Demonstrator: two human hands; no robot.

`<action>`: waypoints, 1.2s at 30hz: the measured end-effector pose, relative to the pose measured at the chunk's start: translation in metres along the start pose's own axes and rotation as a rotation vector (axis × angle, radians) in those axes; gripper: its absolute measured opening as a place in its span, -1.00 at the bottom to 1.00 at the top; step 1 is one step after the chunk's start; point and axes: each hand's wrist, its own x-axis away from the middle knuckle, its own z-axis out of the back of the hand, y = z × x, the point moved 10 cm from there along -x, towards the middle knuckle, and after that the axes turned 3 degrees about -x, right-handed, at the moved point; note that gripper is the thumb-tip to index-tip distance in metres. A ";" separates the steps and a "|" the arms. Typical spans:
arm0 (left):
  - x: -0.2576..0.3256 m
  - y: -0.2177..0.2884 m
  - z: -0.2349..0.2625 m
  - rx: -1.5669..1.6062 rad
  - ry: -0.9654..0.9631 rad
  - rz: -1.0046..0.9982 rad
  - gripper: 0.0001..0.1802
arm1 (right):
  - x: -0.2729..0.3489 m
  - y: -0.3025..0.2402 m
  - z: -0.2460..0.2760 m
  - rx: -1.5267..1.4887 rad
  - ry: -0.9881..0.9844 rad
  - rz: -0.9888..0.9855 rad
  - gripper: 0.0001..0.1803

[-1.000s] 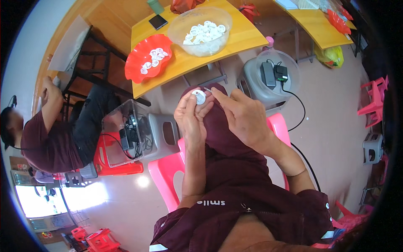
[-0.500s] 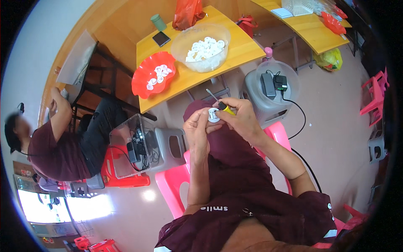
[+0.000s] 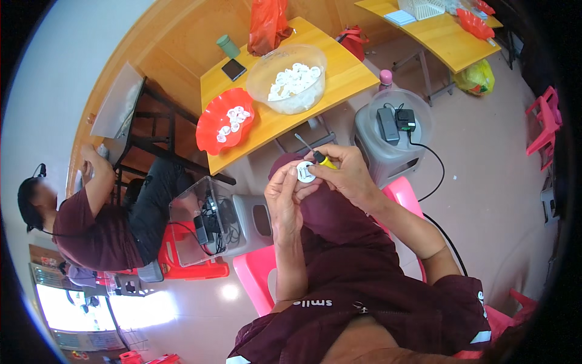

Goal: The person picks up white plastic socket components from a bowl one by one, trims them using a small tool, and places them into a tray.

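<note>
Between the fingers of my left hand [image 3: 284, 193] is a small round white plastic part [image 3: 305, 171], its face with a slotted shape turned up. My right hand [image 3: 347, 175] grips a screwdriver [image 3: 325, 159] with a yellow and black handle; the metal shaft points up and left, away from the part. The right thumb and fingertips also touch the part's edge. Both hands are close together above my lap. On the table ahead, a large clear bowl [image 3: 257, 80] holds many similar white parts [image 3: 295, 82], and a red wavy-rimmed dish [image 3: 209, 130] holds several more round pieces [image 3: 233, 123].
A phone [image 3: 233, 70], a green cylinder [image 3: 228, 47] and a red bag [image 3: 267, 27] are on the yellow table [image 3: 348, 74]. To the right, a grey stool [image 3: 388, 164] bears a clear tub with black devices and a cable. At left sits another person [image 3: 97, 230] beside a clear box [image 3: 188, 224].
The view has shifted slightly, so the surroundings sit a little differently. My hands keep the white part and the screwdriver, with the part's face turned slightly more into view.
</note>
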 end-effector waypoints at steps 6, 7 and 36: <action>0.001 0.002 -0.003 0.039 -0.026 -0.027 -0.74 | 0.002 -0.003 -0.001 -0.029 0.001 0.004 -0.81; 0.002 0.002 -0.005 0.068 -0.041 -0.020 -0.73 | 0.003 -0.005 -0.001 -0.029 0.001 0.002 -0.81; 0.008 0.024 0.015 0.299 -0.029 -0.139 -0.70 | 0.043 -0.073 -0.043 0.855 -0.019 0.576 -0.62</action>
